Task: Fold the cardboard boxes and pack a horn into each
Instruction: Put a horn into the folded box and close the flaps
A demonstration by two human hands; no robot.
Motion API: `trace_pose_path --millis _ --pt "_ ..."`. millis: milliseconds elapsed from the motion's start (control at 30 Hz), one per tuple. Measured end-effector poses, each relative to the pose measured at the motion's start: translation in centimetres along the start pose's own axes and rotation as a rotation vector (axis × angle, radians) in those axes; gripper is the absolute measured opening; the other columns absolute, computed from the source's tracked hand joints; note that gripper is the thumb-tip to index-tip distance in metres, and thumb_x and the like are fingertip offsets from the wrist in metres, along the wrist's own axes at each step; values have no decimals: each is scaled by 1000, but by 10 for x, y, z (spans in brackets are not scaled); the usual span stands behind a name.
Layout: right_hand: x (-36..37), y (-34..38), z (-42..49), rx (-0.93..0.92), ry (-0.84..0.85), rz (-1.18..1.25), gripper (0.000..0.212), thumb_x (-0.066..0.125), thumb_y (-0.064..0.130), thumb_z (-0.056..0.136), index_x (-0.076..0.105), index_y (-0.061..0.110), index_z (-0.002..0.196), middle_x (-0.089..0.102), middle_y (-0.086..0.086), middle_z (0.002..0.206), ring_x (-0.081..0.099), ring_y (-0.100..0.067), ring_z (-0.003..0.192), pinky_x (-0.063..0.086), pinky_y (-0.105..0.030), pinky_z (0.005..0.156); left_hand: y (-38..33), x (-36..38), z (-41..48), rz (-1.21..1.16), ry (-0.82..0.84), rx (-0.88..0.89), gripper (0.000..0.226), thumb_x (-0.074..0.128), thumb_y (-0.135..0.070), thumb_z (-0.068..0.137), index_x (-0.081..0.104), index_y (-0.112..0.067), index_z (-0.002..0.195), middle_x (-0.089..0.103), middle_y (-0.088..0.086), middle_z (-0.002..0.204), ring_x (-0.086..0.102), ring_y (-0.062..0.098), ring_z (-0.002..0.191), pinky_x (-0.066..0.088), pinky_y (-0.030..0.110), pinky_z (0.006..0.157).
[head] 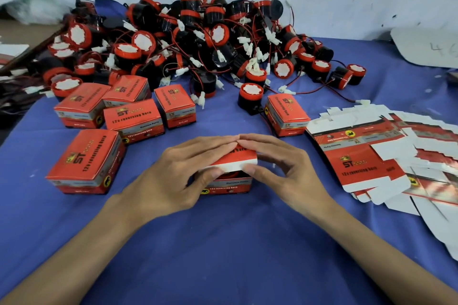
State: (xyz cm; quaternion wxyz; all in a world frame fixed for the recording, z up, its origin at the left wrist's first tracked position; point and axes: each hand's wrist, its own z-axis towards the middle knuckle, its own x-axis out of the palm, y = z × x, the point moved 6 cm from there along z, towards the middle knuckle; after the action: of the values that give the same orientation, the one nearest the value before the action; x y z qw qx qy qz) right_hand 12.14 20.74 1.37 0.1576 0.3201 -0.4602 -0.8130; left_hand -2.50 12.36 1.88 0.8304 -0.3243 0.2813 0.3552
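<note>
A small red cardboard box (230, 187) stands on the blue cloth in front of me, its red-and-white lid flap (238, 158) half lowered over a red horn inside. My left hand (183, 173) holds the box's left side, fingers flat on the lid and thumb at the flap's front edge. My right hand (280, 168) mirrors it on the right, thumb pinching the flap's white edge. Several closed boxes (84, 161) stand to the left and behind. A heap of black-and-red horns (188, 39) with wires fills the back. Flat unfolded boxes (366, 156) lie fanned out on the right.
One lone horn (250, 99) stands just behind the box, beside a closed box (287, 114). A grey-white board (426, 47) lies at the far right by the wall. Blue cloth (223, 250) covers the table.
</note>
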Motion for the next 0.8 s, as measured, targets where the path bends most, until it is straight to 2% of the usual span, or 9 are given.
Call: trace_pose_path --millis 67,133,300,400,533,667,800 --pt "0 4 -1 -47 -21 -57 37 68 21 83 65 15 119 60 6 128 52 -4 122 47 -19 93 -1 -1 0 13 -24 16 41 42 -30 100 46 -5 133 52 3 136 50 13 127 42 25 105" --pt "0 6 -3 -88 -32 -97 38 68 18 83 64 12 120 60 4 129 51 -1 122 45 -17 94 -2 -2 0 6 -44 19 41 43 -31 100 47 -6 131 53 3 133 52 14 125 44 26 103" --pt "2 11 -5 -205 -35 -197 38 73 12 79 65 6 116 62 -2 125 54 -9 122 46 -28 101 -4 -4 -1 6 -85 49 37 54 -29 95 59 -3 121 60 6 125 59 16 116 48 27 97" --pt "3 14 -7 -309 -47 -243 35 72 12 79 67 3 112 65 -4 119 58 -12 118 48 -30 98 -7 -3 -2 38 -106 80 34 57 -23 92 61 -1 117 64 9 119 63 20 109 51 29 93" --pt "3 14 -8 -378 -50 -293 31 72 12 80 68 4 110 67 -6 117 61 -13 114 51 -35 94 -12 -3 -3 90 -139 121 30 52 -23 97 62 0 113 67 10 113 66 22 98 51 28 90" --pt "2 12 -8 -414 -35 -332 33 73 8 79 68 2 110 66 -9 117 61 -14 114 50 -30 96 -13 -4 -4 108 -141 117 28 53 -24 96 60 -4 114 64 5 115 64 17 103 50 24 94" --pt "1 13 -9 -407 -90 -323 29 75 10 76 71 1 104 67 -9 113 63 -14 110 52 -28 93 -6 -2 -4 -4 -60 -2 40 58 -30 91 57 -7 124 61 3 126 58 11 119 45 25 102"
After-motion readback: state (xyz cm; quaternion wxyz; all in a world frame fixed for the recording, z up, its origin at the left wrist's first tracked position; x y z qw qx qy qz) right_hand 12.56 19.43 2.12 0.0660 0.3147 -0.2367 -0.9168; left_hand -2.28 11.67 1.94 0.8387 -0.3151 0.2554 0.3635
